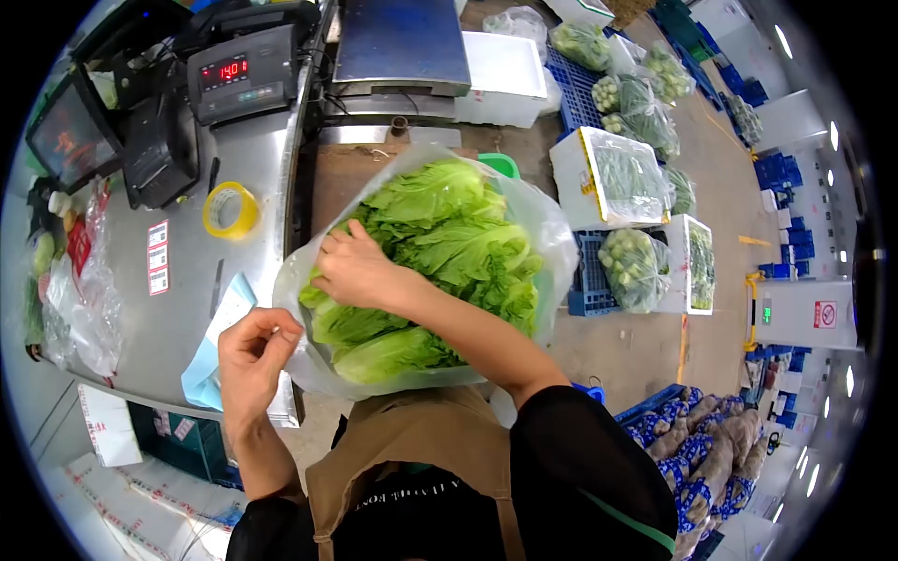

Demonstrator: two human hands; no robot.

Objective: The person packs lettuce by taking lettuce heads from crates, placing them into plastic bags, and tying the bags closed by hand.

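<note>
Directly in front of me a clear plastic bag point(558, 245) stands wide open, packed with heads of green leafy lettuce point(468, 248). My right hand point(354, 268) reaches across into the bag, its bent fingers gripping lettuce at the left side; some fingertips are hidden among the leaves. At the bag's near left rim, my left hand point(254, 360) is closed in a pinch on the plastic edge. Behind the bag, part of a green container point(499, 165) shows.
On the steel table point(187, 309) at left lie yellow tape point(230, 210), labels point(158, 258) and light-blue paper point(208, 360). A scale display point(245, 75) and blue platform point(400, 42) stand beyond. Foam boxes point(580, 178), blue crates point(592, 280) and netted sacks point(711, 458) occupy the right.
</note>
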